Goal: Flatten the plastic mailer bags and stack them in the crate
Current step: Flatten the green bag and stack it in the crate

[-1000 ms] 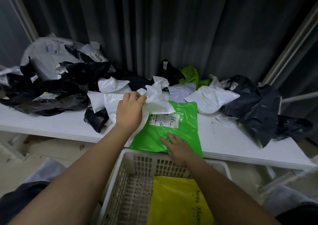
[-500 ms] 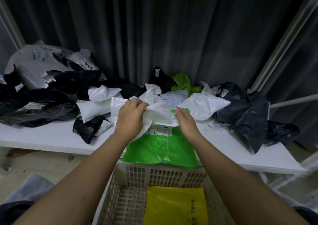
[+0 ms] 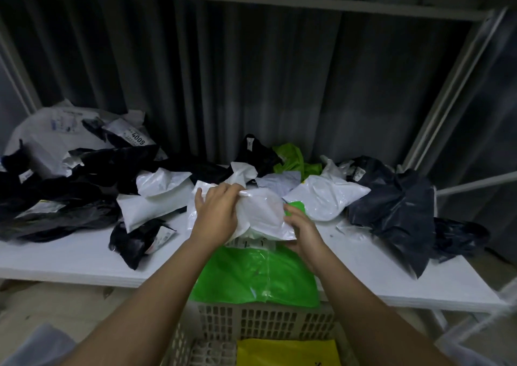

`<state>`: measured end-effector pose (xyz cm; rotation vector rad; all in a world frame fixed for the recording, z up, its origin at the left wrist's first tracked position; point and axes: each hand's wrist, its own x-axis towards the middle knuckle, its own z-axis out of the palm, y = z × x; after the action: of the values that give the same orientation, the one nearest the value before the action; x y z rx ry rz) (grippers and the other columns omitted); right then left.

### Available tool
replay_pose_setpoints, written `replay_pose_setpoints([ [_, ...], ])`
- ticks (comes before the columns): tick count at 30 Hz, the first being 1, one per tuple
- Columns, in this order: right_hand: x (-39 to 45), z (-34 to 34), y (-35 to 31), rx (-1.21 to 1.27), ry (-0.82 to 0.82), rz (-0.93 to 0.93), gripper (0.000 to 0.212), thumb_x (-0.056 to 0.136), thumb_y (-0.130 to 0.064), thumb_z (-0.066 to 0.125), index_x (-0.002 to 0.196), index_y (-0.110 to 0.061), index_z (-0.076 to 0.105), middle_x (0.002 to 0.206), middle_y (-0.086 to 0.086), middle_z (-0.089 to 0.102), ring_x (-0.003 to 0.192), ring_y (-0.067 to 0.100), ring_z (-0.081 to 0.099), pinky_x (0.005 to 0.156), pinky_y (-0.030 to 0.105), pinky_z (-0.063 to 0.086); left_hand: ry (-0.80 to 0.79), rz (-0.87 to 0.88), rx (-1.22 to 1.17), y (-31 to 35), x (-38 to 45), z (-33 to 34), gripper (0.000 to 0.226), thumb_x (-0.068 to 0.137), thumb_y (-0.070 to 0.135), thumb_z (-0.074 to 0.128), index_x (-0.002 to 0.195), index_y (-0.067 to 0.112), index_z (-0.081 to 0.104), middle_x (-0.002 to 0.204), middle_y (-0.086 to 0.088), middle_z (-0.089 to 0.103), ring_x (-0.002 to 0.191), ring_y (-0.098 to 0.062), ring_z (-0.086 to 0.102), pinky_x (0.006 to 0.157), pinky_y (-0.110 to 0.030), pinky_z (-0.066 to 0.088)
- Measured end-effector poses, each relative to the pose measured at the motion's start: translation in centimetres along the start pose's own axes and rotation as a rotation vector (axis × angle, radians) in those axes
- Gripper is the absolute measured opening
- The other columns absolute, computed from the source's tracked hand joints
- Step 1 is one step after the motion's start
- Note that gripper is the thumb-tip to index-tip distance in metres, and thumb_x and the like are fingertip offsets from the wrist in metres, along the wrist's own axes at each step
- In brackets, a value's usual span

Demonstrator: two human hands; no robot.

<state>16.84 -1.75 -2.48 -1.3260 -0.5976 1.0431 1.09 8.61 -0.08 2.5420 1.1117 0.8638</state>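
The right hand (image 3: 300, 230) has left the green mailer (image 3: 257, 277) and now grips the white mailer (image 3: 261, 214) alongside the left hand (image 3: 216, 214). Both pinch it at 12 o'clock from the crate (image 3: 251, 321); flattening can likely begin.

Your arms (image 3: 156, 304) are bare, with no sleeves. Your hands (image 3: 216, 214) wear no gloves, rings or watch.

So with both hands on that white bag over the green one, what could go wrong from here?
1. The green bag overhangs the table edge above the crate; smoothing the white bag on it could push it off unflattened.
2. The left hand and right hand grip crumpled plastic, so creases may stay in.
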Motion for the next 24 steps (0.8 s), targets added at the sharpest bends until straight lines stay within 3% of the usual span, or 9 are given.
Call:
replay_pose_setpoints([
  [3,-0.6,-0.4,-1.2,-0.076,-0.014,-0.151,0.047,0.089,-0.004,0.050,0.131,-0.026,0.053,0.102,0.004,0.060,0.093,0.016,0.060,0.080,0.032,0.052,-0.024,-0.069,0.038,0.5,1.1,-0.4,0.032,0.091,-0.001,0.036,0.112,0.017,0.052,0.097,0.006,0.046,0.108,-0.023,0.047,0.112,-0.051,0.017],
  [5,-1.0,-0.7,-2.0,-0.153,-0.072,-0.236,0.055,0.079,-0.013,0.057,0.131,-0.031,0.053,0.111,0.002,0.059,0.094,0.012,0.062,0.085,0.029,0.052,-0.057,-0.119,-0.014,0.2,2.0,-0.8,0.030,0.092,0.000,0.035,0.111,0.017,0.051,0.095,0.005,0.048,0.104,-0.025,0.050,0.107,-0.048,0.026],
  [7,-1.4,-1.0,-3.1,-0.163,-0.160,-0.280,0.056,0.072,-0.019,0.059,0.126,-0.034,0.056,0.118,-0.008,0.060,0.099,0.005,0.063,0.086,0.024,0.052,-0.100,-0.169,-0.119,-0.4,3.1,-1.0,0.023,0.094,0.004,0.036,0.105,0.018,0.050,0.097,-0.001,0.056,0.101,-0.029,0.054,0.097,-0.047,0.038],
  [10,-1.4,-0.9,-4.5,-0.310,-0.218,-0.367,0.047,0.080,-0.007,0.071,0.120,-0.031,0.062,0.118,-0.009,0.063,0.102,0.010,0.063,0.083,0.018,0.051,-0.127,-0.199,-0.278,-1.0,3.7,-1.4,0.019,0.099,0.009,0.036,0.087,0.022,0.045,0.084,-0.002,0.056,0.087,-0.026,0.055,0.078,-0.037,0.045],
  [13,-0.5,-0.5,-4.8,-0.543,-0.060,-0.544,0.028,0.083,-0.003,0.070,0.099,-0.026,0.071,0.108,-0.006,0.059,0.091,0.012,0.060,0.080,0.012,0.046,-0.164,-0.191,-0.372,-1.1,3.7,-1.7,0.019,0.101,0.013,0.037,0.089,0.022,0.048,0.079,0.008,0.052,0.079,-0.015,0.050,0.066,-0.028,0.037],
  [17,0.6,-0.1,-5.1,-0.482,0.108,-0.613,0.013,0.085,-0.011,0.070,0.086,-0.024,0.071,0.100,-0.001,0.062,0.084,0.009,0.057,0.076,0.013,0.046,-0.126,-0.235,-0.487,-1.8,3.5,-1.8,0.013,0.100,0.026,0.045,0.107,0.024,0.055,0.100,0.005,0.062,0.093,-0.013,0.057,0.081,-0.027,0.041],
  [21,1.6,0.2,-5.8,-0.301,0.306,-0.518,0.005,0.084,-0.035,0.070,0.080,-0.032,0.069,0.102,0.006,0.065,0.088,0.019,0.062,0.081,0.033,0.053,-0.132,-0.407,-0.760,-2.1,2.5,-2.8,0.051,0.098,0.056,0.024,0.098,0.025,0.064,0.101,0.006,0.066,0.097,-0.011,0.060,0.081,-0.028,0.042],
  [24,2.1,0.1,-6.2,-0.244,0.377,-0.463,0.014,0.087,-0.034,0.067,0.081,-0.021,0.068,0.090,-0.001,0.067,0.085,0.014,0.062,0.079,0.030,0.051,-0.124,-0.568,-1.059,-2.6,1.6,-3.0,0.059,0.091,0.067,0.023,0.103,0.027,0.065,0.102,0.004,0.069,0.096,-0.012,0.063,0.079,-0.032,0.049],
])
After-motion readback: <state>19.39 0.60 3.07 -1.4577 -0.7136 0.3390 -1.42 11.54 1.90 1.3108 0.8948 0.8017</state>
